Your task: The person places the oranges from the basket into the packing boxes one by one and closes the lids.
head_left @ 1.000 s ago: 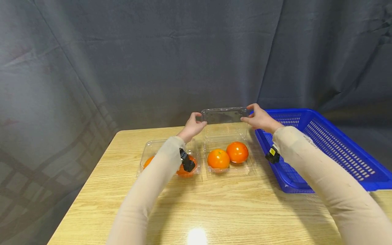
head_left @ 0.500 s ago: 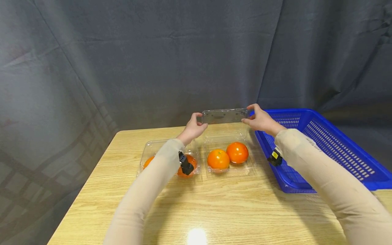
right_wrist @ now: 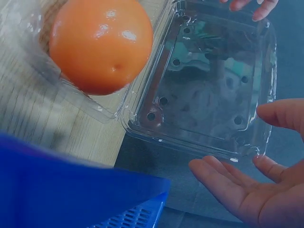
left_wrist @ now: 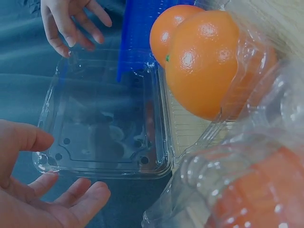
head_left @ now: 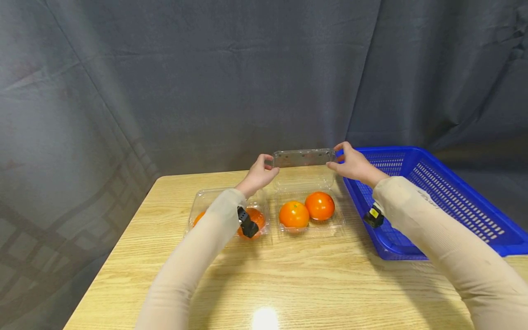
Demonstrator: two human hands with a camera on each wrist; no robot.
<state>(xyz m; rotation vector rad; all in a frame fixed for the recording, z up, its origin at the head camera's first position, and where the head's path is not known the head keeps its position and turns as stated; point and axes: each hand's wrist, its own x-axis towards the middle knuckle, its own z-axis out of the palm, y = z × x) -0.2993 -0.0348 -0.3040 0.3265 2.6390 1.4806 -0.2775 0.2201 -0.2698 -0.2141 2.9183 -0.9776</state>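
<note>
A clear plastic clamshell box [head_left: 282, 233] lies unfolded on the table, its lid [head_left: 303, 159] raised at the back. Two orange fruits sit in its base: a lighter one [head_left: 294, 214] on the left and a deeper orange one [head_left: 320, 206] on the right. At the lid's left corner, my left hand [head_left: 260, 173] holds the edge between thumb and fingers. My right hand [head_left: 352, 164] holds the opposite corner likewise. Both wrist views show the lid [left_wrist: 104, 114] with small holes, and the thumb and fingers spread around its corners.
To the left, a second clear clamshell box [head_left: 202, 198] contains orange fruits, partly behind my left forearm. A blue plastic basket [head_left: 412, 153] stands at the right, beneath my right forearm. A dark curtain [head_left: 247, 82] hangs behind the wooden table [head_left: 288, 284].
The lid's upper edge has come down slightly as it tilts, and its holes show more clearly. Both hands have lowered a little with it. The fruits have stayed in place.
</note>
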